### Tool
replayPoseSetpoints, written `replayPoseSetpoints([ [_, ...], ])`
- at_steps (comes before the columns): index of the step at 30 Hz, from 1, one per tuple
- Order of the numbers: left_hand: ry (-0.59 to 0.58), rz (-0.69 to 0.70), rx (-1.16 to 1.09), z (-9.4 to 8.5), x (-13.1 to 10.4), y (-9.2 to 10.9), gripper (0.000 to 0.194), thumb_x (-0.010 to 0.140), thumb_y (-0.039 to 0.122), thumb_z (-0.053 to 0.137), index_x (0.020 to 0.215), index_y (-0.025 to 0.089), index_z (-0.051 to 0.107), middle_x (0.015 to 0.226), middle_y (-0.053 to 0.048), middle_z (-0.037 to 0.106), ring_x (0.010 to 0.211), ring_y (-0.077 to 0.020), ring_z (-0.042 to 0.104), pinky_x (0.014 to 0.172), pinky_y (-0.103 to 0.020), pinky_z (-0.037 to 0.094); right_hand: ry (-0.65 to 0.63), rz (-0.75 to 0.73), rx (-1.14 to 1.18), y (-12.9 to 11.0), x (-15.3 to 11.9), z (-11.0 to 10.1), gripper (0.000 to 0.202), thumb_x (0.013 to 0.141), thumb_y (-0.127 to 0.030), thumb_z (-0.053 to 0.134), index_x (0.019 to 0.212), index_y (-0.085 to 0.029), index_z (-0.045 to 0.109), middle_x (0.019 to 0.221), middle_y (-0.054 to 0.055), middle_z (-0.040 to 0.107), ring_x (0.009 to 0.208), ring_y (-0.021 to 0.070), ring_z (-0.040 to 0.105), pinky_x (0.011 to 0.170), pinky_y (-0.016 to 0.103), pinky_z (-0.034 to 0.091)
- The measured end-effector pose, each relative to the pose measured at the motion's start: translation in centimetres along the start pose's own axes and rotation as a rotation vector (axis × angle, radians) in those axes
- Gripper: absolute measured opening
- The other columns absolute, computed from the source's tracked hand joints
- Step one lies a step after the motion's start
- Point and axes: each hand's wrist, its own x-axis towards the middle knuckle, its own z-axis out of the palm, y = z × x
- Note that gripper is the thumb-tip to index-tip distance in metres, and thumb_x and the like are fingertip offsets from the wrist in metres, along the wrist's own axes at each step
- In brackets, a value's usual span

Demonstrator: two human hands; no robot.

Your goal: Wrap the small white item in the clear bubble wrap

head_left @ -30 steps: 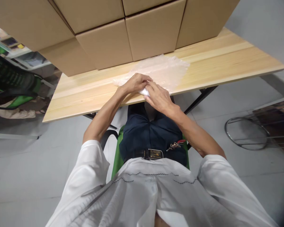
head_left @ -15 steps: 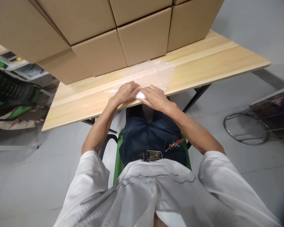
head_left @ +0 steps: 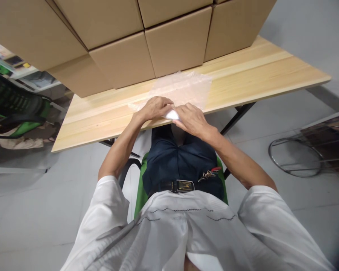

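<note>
A clear plastic sheet (head_left: pixel 183 88) lies flat on the light wooden table (head_left: pixel 265 71), in front of a stack of cardboard boxes. At the table's near edge my left hand (head_left: pixel 154 108) and my right hand (head_left: pixel 190 118) meet, fingers curled around a small white object (head_left: pixel 172 114) pinched between them. Only a sliver of the white object shows; the rest is hidden by my fingers. Both hands rest on the near edge of the plastic sheet.
Cardboard boxes (head_left: pixel 124 56) fill the back of the table. A green and black chair (head_left: pixel 14 109) stands to the left. A round metal frame (head_left: pixel 296 156) sits on the grey floor to the right. I am seated on a green chair (head_left: pixel 139 188).
My hands have stayed together on the white object and drawn slightly toward the table's near edge. The view shifted a little.
</note>
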Motion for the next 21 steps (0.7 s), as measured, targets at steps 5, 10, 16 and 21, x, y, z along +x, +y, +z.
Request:
replayPoseSetpoints([
  [5,-0.066,0.050,0.027,0.4,0.0,0.0,0.043,0.117,0.050,0.062,0.104,0.022,0.092,0.094,-0.008,0.089,0.088,-0.0261,0.077,0.086,-0.038,0.056,-0.024,-0.025,-0.022,0.8,-0.7,-0.7,0.042,0.122,-0.031,0.071,0.159,-0.013,0.080,0.152,0.027,0.088,0.136,0.0459,0.073,0.116,0.057,0.060],
  [10,-0.069,0.068,0.034,1.1,-0.5,-0.6,0.063,0.121,0.073,0.062,0.141,0.023,0.094,0.127,-0.015,0.095,0.114,-0.0334,0.085,0.104,-0.043,0.063,-0.040,-0.041,0.022,3.7,-1.3,-1.5,0.039,0.120,-0.030,0.067,0.153,-0.019,0.085,0.150,0.024,0.090,0.136,0.0474,0.073,0.116,0.060,0.059],
  [16,-0.116,0.088,0.171,2.2,-1.3,0.2,0.071,0.122,0.080,0.069,0.159,0.022,0.086,0.142,-0.021,0.087,0.133,-0.0429,0.083,0.116,-0.050,0.063,-0.085,-0.065,0.045,7.8,-1.0,-2.2,0.042,0.119,-0.030,0.060,0.148,-0.023,0.090,0.152,0.020,0.092,0.138,0.0456,0.076,0.119,0.062,0.061],
  [21,-0.111,0.071,0.222,3.6,-1.1,1.2,0.059,0.126,0.065,0.070,0.169,0.024,0.079,0.152,-0.021,0.081,0.138,-0.0428,0.079,0.116,-0.050,0.063,-0.062,-0.012,0.056,9.7,-1.3,-2.1,0.046,0.114,-0.024,0.064,0.151,-0.026,0.092,0.160,0.017,0.092,0.145,0.0454,0.077,0.124,0.066,0.062],
])
